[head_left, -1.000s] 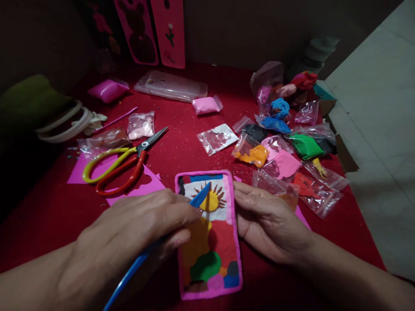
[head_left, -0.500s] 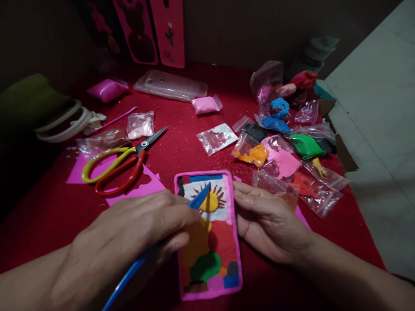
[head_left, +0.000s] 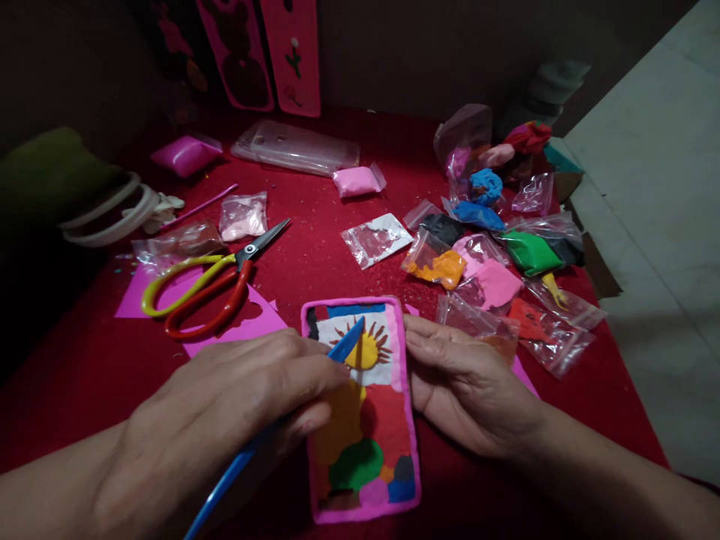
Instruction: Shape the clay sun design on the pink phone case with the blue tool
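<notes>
My left hand (head_left: pixel 253 382) is closed round a blue clay modelling tool (head_left: pixel 352 341). Its pointed blade lies over the yellow clay sun with brown rays; the thin handle runs down to the lower left. Beneath it is a phone-case-sized clay picture panel (head_left: pixel 388 420), with a pink rim, a white patch round the sun, and orange, red, green and blue patches below. Fingers of my right hand (head_left: pixel 466 382) grip the panel's right edge, the fingertips partly hidden behind it. My left hand covers part of the panel's left side.
Scissors (head_left: pixel 246 259) with yellow and red handles lie left on pink sheets (head_left: pixel 264 319). Bags of coloured clay (head_left: pixel 529 251) crowd the right side. Clear phone cases (head_left: pixel 295 146) lie behind, near decorated panels (head_left: pixel 295 67). A white clay packet (head_left: pixel 376 240) sits mid-table.
The panel and the tool have shifted only very slightly. Both hands keep nearly the same pose, with the blade still over the sun.
</notes>
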`<state>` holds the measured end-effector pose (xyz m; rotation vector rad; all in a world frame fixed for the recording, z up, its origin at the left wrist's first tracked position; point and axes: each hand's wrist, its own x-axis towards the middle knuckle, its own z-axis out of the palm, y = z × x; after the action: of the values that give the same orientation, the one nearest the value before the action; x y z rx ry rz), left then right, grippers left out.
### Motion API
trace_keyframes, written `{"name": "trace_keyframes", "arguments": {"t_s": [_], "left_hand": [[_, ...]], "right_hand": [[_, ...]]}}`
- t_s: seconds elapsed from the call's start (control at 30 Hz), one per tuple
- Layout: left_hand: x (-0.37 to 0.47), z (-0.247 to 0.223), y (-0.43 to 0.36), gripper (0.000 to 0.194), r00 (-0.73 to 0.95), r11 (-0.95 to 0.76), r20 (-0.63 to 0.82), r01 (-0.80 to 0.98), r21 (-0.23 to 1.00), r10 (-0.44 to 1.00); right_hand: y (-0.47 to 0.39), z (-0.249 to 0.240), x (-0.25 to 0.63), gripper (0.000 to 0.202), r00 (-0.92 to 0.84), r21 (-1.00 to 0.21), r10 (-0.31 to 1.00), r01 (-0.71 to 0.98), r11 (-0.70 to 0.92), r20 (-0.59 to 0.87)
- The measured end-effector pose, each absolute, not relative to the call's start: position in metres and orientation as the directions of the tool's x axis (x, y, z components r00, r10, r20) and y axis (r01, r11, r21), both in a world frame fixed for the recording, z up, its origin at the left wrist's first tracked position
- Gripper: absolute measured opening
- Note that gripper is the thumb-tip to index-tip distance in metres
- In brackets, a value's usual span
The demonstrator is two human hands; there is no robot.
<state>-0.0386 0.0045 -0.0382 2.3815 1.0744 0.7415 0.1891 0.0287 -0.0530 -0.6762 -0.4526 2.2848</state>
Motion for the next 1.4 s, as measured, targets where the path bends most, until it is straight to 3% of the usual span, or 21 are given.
{"name": "trace_keyframes", "arguments": {"t_s": [0.6,0.9,1.1,1.27,1.4], "left_hand": [[-0.047,-0.051,-0.003,0.034,0.581,-0.696,0.388,0.543,0.470,0.715],[-0.035,-0.034,0.004,0.027,0.553,-0.606,0.301,0.527,0.596,0.777],[-0.032,-0.032,0.004,0.027,0.566,-0.606,0.291,0.512,0.609,0.771],[-0.035,-0.032,0.003,0.032,0.621,-0.578,0.194,0.506,0.641,0.759],[-0.036,-0.033,0.001,0.027,0.567,-0.566,0.238,0.516,0.643,0.788]], "right_hand": [[0.031,-0.053,0.188,0.033,-0.614,-0.475,0.721,-0.554,-0.684,-0.322],[0.032,-0.051,0.188,0.031,-0.616,-0.472,0.716,-0.550,-0.689,-0.328],[0.032,-0.052,0.189,0.031,-0.627,-0.458,0.709,-0.552,-0.697,-0.323],[0.031,-0.051,0.188,0.030,-0.601,-0.477,0.717,-0.544,-0.691,-0.353],[0.031,-0.050,0.189,0.028,-0.606,-0.475,0.705,-0.529,-0.703,-0.368]]}}
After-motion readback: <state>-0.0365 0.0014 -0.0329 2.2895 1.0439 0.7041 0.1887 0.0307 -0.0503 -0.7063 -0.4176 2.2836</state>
